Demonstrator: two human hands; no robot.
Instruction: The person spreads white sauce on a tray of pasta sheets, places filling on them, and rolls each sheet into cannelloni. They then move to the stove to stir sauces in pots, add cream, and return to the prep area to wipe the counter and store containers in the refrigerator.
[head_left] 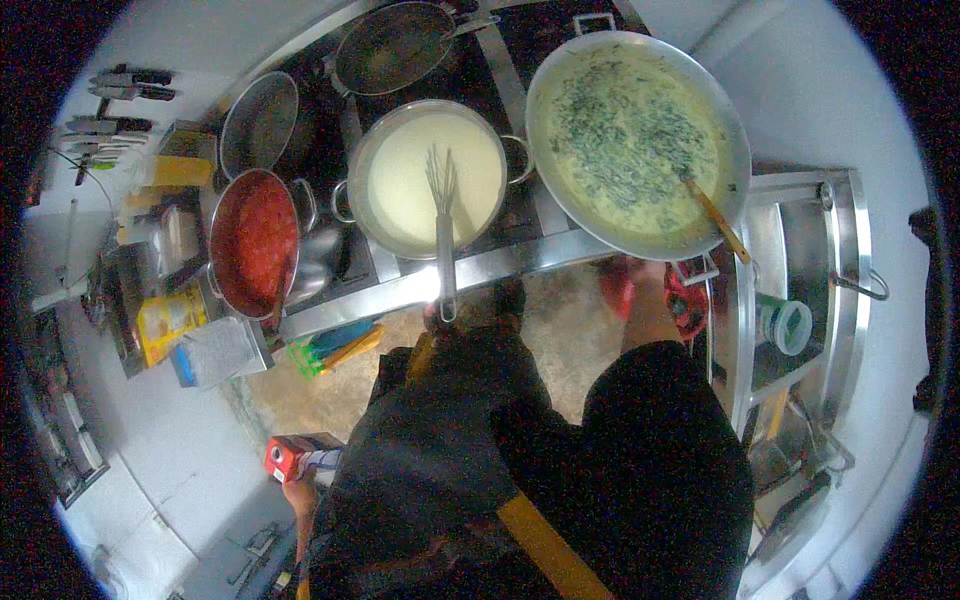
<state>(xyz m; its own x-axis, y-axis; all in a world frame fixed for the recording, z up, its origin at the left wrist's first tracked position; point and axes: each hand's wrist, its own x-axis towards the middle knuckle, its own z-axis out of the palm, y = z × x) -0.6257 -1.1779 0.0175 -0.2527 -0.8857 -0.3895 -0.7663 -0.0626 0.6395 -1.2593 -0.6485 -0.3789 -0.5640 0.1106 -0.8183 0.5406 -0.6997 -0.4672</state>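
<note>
Grasping a carton [285, 460] in the left hand [300, 493], with the red, capped end in view, low beside the dark clothing [440, 420], near the pale wall [190, 440] and well apart from the stove [400, 285]. Cannot tell how the right hand stands; not seen here. Beyond the clothing, opening onto tan floor [560, 325], then running up to the stove's bright steel front edge. Crowded there with a pot [213, 243] of red sauce at the left, a middle pot [363, 165] of white sauce under a whisk [446, 270] with its handle reaching over the front rim, and a wide pan [738, 140] of green-flecked cream with a wooden spoon [720, 222] leaning out. Farther out, hung with knives [130, 93] at upper left and lined at the right by steel shelving [852, 240] bearing a white-lidded tub [793, 328].
</note>
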